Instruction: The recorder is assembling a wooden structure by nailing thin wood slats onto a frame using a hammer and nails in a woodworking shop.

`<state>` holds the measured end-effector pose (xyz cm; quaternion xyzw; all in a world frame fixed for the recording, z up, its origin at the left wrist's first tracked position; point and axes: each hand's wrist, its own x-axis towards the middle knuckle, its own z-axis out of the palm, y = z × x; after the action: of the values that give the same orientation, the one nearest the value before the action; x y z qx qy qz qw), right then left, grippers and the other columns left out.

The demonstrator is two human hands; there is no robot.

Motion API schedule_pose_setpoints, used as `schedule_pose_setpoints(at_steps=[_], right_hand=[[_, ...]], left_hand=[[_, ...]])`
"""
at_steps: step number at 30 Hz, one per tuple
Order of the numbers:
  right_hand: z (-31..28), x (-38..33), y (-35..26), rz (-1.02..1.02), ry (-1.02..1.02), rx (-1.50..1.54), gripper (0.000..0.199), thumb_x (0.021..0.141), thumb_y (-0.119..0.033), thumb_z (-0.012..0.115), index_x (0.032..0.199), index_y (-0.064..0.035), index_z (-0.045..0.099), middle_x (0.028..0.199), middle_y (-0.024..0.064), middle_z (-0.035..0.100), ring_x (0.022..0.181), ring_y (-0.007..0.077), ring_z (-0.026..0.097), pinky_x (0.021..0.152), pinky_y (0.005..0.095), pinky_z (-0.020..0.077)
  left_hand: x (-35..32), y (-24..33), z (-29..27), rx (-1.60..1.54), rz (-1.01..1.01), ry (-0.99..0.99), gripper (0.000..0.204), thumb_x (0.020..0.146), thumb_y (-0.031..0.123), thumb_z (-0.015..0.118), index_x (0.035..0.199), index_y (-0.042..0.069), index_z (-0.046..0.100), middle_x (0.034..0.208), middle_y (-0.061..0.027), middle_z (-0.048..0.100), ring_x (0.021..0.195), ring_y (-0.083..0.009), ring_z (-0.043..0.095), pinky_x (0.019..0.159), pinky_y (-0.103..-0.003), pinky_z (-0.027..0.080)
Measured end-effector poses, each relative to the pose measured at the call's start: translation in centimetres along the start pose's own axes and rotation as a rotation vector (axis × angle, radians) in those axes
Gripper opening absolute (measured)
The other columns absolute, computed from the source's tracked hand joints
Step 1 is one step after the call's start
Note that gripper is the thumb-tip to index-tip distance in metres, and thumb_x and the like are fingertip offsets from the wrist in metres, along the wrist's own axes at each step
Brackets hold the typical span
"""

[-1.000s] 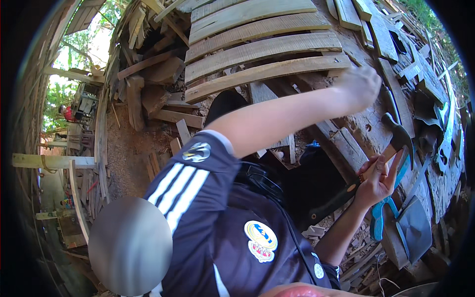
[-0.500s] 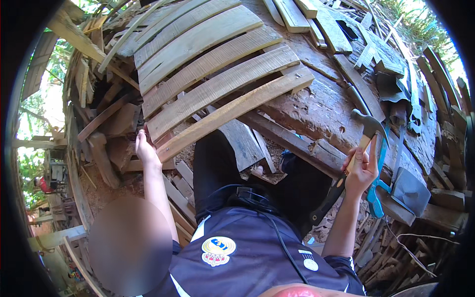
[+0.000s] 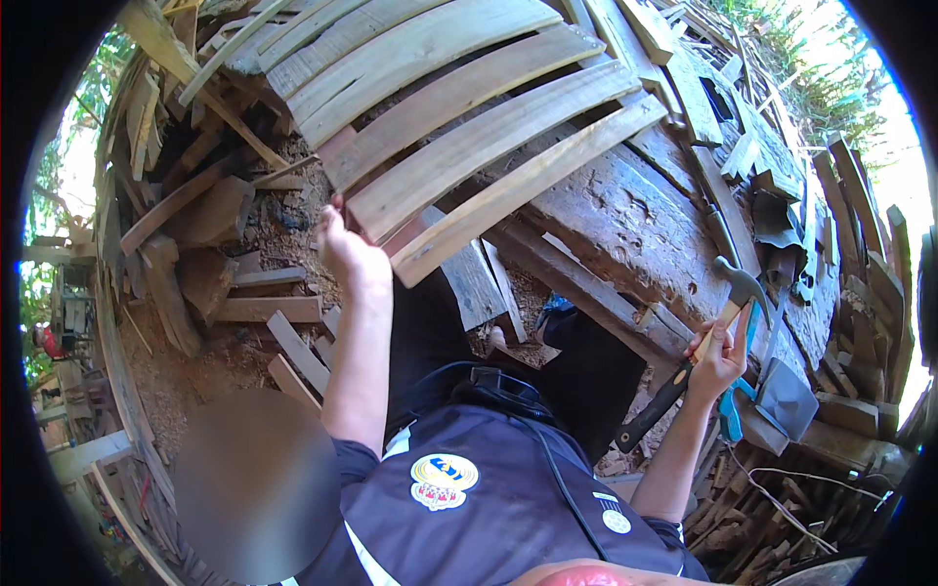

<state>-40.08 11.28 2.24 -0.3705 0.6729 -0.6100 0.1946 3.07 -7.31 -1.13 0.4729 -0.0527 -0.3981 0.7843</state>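
A slatted wooden panel [image 3: 493, 145], made of several parallel boards, rests tilted across the big timber bench. My left hand [image 3: 357, 256] is closed on the near left corner of this panel, its fingertips partly hidden by the board ends. To the right, my right hand [image 3: 720, 363] grips a claw hammer [image 3: 670, 393] midway along its handle. The hammer's metal head points up and away, and its dark grip end hangs toward me. Just beyond that hand, a tool with a teal handle [image 3: 731, 415] lies against the bench.
The thick, pitted timber bench [image 3: 625, 220] runs across the far side. A grey metal blade-like piece [image 3: 788, 398] lies at its right end. Loose boards [image 3: 718, 107] lie on the far right. Wood offcuts [image 3: 269, 309] and sawdust cover the ground at left.
The slatted panel has shifted right, carried along by my left hand at its corner. My right hand still holds the hammer, slightly lower in view.
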Motion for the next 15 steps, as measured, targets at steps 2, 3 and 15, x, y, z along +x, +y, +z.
schedule_pose_setpoints(at_steps=[2, 3, 15], right_hand=[[0.1, 0.2, 0.1, 0.002, 0.012, -0.006, 0.054, 0.103, -0.009, 0.055, 0.154, -0.0162, 0.039, 0.081, 0.0067, 0.063, 0.054, 0.0088, 0.055, 0.044, 0.0221, 0.0459], [0.2, 0.1, 0.0, 0.007, 0.008, -0.009, 0.054, 0.102, -0.009, 0.055, 0.154, -0.0162, 0.039, 0.081, 0.0066, 0.063, 0.054, 0.0088, 0.055, 0.044, 0.0222, 0.0460], [0.4, 0.1, -0.5, 0.030, -0.006, -0.020, 0.053, 0.102, -0.012, 0.058, 0.152, -0.0168, 0.042, 0.082, 0.0070, 0.064, 0.054, 0.0085, 0.055, 0.045, 0.0223, 0.0458]], left_hand=[[-1.2, -0.4, 1.9, -0.005, -0.013, -0.046, 0.028, 0.104, 0.022, 0.047, 0.118, -0.002, 0.051, 0.120, -0.0152, 0.058, 0.111, -0.0257, 0.059, 0.102, -0.040, 0.046], [-1.6, -0.6, 2.4, -0.005, -0.017, -0.043, 0.028, 0.104, 0.022, 0.047, 0.118, -0.002, 0.051, 0.120, -0.0152, 0.058, 0.111, -0.0257, 0.059, 0.102, -0.040, 0.046], [-3.5, -4.0, 9.1, 0.099, 0.101, 0.021, 0.038, 0.104, 0.024, 0.045, 0.126, -0.007, 0.045, 0.128, -0.0224, 0.050, 0.119, -0.0271, 0.053, 0.106, -0.039, 0.041]])
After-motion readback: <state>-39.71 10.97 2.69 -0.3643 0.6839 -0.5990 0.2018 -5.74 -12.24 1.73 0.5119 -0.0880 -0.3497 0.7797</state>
